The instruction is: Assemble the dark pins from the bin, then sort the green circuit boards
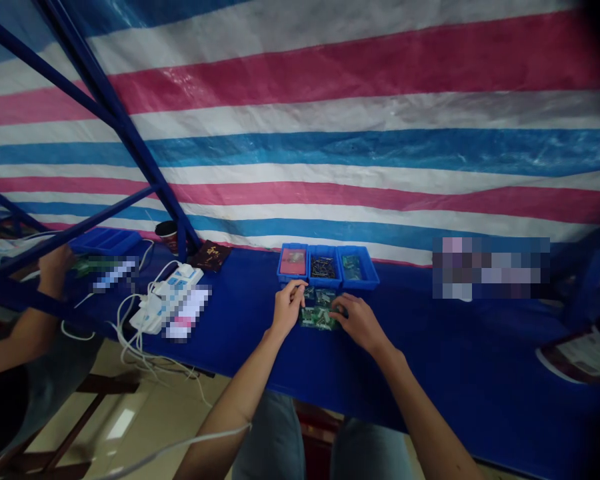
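Note:
Several small clear packets with green pieces (319, 318) lie on the blue table in front of three blue bins. My left hand (289, 307) is at their left edge, its fingers pressed together; what they hold, if anything, is too small to name. At the right edge of the packets my right hand (355, 318) has its fingers curled in a pinch. The left bin (293, 277) holds a pink item, the middle bin (323, 283) dark metal screws or pins, and the right bin (361, 283) green packets.
A white power strip (175, 293) with tangled cables lies on the left, near a brown packet (211, 256) and a dark cup (167, 233). Another person's hand (55, 267) is at far left. A round container (580, 353) stands at right.

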Demonstrator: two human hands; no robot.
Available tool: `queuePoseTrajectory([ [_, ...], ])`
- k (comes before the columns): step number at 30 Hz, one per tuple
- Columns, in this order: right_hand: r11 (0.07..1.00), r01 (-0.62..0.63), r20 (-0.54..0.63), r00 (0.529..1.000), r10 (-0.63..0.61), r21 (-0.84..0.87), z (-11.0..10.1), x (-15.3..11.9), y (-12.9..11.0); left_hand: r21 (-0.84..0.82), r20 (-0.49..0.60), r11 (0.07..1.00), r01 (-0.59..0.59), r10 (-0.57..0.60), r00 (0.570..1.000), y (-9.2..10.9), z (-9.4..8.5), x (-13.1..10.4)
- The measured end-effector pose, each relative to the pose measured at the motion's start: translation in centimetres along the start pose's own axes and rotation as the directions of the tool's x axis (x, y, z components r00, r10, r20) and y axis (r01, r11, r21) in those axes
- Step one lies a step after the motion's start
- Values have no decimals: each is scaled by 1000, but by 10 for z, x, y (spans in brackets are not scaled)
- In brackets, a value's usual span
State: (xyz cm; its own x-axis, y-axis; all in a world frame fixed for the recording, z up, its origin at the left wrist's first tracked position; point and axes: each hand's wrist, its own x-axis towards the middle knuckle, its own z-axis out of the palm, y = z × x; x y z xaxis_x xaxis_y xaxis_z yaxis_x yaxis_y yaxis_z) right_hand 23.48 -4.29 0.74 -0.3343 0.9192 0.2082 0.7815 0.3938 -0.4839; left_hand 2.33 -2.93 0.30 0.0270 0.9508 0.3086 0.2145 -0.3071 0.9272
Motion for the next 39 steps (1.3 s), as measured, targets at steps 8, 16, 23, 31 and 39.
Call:
queuePoseTrajectory([
  [8, 998, 48, -79, 996, -52, -50, 4, -4, 11, 4, 6, 1000, 3, -3, 1000, -2, -1, 0],
  [16, 987, 36, -87, 996, -23, 158, -4, -1, -2, -4, 58, 1000, -4, 4, 998, 0, 0, -1],
  [23, 714, -30, -3, 999, 44, 700, -6, 24, -11, 31, 132, 997, -73, 68, 989, 4, -1, -4],
  [31, 659, 33, -100, 993, 64, 751, 18, 37, -37, 106, 73, 992, -71, 63, 995, -2, -6, -2],
  [39, 770, 56, -156, 986, 56, 636, 31, 17, -36, -36, 185, 998, 46, -39, 982, -4, -4, -5],
])
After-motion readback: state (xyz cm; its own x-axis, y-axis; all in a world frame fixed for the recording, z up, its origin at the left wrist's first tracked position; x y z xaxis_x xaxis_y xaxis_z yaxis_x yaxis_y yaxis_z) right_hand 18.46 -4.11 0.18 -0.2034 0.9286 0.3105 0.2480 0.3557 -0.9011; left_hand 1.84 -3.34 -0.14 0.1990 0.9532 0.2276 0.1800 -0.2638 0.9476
